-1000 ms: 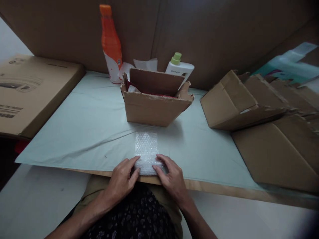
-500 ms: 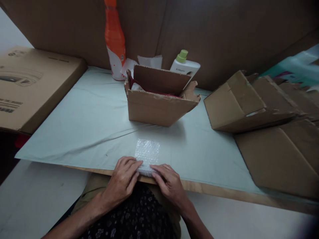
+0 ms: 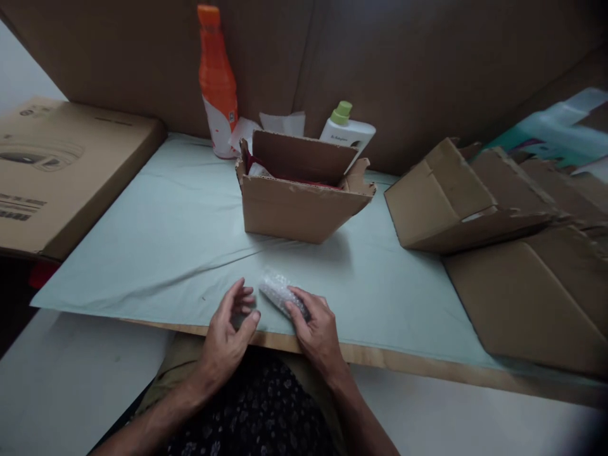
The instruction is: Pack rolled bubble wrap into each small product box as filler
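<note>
We held the bubble-wrap roll [image 3: 280, 292] in our right hand [image 3: 317, 329], fingers closed around its near end; it lay on the counter [image 3: 156, 240] in front of the open box [image 3: 301, 196]. Our left hand [image 3: 228, 335] was released, fingers curled just beside the roll, touching nothing. In our judgement, a tight roll needs firm pressure from both hands. The counter's front edge ran close under both wrists; clear room lay between roll and box.
</note>
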